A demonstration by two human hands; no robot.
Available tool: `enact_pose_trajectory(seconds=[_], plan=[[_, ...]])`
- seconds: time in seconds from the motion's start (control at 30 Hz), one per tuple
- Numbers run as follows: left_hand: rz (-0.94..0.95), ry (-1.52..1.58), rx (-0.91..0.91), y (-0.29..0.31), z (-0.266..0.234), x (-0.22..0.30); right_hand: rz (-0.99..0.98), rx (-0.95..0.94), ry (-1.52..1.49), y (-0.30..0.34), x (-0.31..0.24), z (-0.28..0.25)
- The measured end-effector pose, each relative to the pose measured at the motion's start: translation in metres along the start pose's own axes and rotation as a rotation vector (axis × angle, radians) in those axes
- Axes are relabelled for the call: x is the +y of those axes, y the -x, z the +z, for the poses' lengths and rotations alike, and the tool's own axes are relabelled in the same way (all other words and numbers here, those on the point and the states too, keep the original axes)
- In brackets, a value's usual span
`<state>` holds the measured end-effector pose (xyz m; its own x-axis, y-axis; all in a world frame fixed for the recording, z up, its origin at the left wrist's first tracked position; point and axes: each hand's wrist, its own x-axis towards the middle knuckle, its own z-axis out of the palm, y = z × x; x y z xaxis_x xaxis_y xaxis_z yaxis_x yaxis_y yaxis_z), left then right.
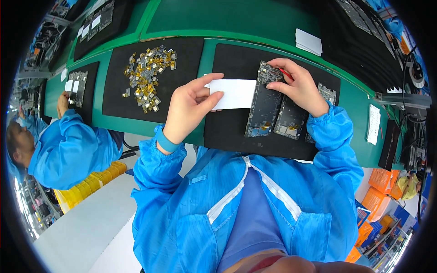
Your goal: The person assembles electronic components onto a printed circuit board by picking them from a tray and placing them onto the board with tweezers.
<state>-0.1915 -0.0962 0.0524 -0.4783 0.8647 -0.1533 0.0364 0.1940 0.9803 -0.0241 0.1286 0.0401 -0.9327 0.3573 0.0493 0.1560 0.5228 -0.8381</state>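
Our left hand [189, 103] is pinching 1 white card [235, 93]; beside it, our right hand [300, 84] is grasping 1 dark panel [265, 107].

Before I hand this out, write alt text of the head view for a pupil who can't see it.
Someone's left grip holds a white card beside a circuit board, whose upper end the right grip touches. More boards lie to its right; small gold and grey parts are heaped at left.

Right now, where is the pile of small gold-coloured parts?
In the head view, the gold-coloured pile lies left of centre on a black mat, to the left of your left hand.
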Motion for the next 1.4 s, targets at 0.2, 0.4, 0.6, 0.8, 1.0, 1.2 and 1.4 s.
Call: enact_pose_trajectory(seconds=[0.2,0.4,0.6,0.8,1.0,1.2,1.4], plan=[[0.037,0.020,-0.035,-0.013,0.016,-0.007,0.083,-0.048,0.079,-0.007,-0.009,0.003],[0.340,-0.584,0.350,-0.024,0.011,-0.024,-0.146,0.055,0.342,-0.027,0.017,-0.010],[0.391,-0.590,0.309,-0.023,0.001,-0.001,0.059,0.400,1.080,-0.053,0.117,-0.076],[0.423,-0.494,0.217,-0.024,0.013,0.000,0.025,0.201,1.170,-0.048,0.120,-0.082],[0.439,-0.421,0.165,-0.031,0.025,0.014,-0.051,0.221,1.282,-0.043,0.111,-0.091],[0.342,-0.250,0.042,-0.045,0.043,0.022,-0.129,0.288,1.250,-0.032,0.094,-0.090],[-0.022,0.643,-0.302,-0.051,0.063,0.030,-0.532,0.283,0.976,0.014,-0.030,-0.032]])
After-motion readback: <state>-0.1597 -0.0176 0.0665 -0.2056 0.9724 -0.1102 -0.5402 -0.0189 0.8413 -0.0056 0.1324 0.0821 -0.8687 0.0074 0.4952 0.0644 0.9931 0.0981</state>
